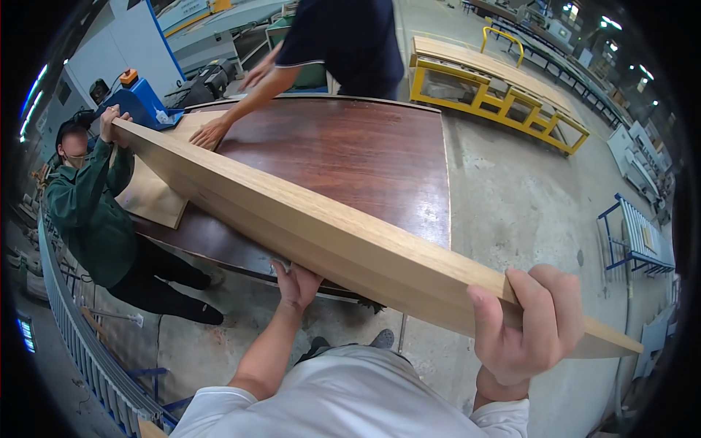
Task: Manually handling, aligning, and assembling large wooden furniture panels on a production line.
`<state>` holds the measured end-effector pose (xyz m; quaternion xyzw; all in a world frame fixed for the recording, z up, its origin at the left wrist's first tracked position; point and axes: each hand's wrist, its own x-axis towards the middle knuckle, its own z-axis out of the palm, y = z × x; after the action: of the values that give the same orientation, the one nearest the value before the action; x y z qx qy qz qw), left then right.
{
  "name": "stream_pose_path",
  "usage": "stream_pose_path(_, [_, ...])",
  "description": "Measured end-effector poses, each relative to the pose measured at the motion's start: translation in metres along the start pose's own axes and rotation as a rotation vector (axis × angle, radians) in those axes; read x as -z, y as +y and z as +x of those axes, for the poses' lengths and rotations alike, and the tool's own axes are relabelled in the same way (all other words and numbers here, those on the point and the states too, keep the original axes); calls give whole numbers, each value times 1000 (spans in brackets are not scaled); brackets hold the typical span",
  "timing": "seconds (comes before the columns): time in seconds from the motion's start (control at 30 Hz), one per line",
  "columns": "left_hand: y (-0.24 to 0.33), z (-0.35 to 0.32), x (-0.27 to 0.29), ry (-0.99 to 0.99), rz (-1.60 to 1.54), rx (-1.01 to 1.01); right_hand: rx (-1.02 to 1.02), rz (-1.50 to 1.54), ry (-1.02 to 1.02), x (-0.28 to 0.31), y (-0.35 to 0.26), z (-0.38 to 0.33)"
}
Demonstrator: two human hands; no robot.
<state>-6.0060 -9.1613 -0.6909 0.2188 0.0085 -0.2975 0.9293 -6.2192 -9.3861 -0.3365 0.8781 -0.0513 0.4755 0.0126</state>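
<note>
A long, pale wooden panel [314, 212] is tilted up on edge above the table, running from the far left to the near right. My right hand [529, 317] grips its upper edge near the right end, thumb on the near face and fingers curled over the top. Lower down, my left hand [296, 285] holds the panel's bottom edge; its thumb shows while the other fingers are partly hidden by the wood. At the far left end, a person in a green jacket [95, 212] has raised hands on the panel. Beneath lies a glossy dark-brown tabletop [343, 160].
Across the table a person in a dark shirt [347, 44] reaches a hand [210, 133] toward a pale board [157, 193] on it. A yellow-framed cart [496, 106] stands far right, with a blue roller stand [639, 237] nearer. A roller conveyor [77, 321] curves along the left.
</note>
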Motion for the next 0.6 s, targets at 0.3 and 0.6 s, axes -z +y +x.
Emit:
stream_pose_path(0.3, [0, -8, -1, -48, -40, -20, 36, 10, 36, -4, 4, 6])
stream_pose_path(0.6, [1, -2, 1, -31, -33, -7, 28, -25, 19, 0, -2, 8])
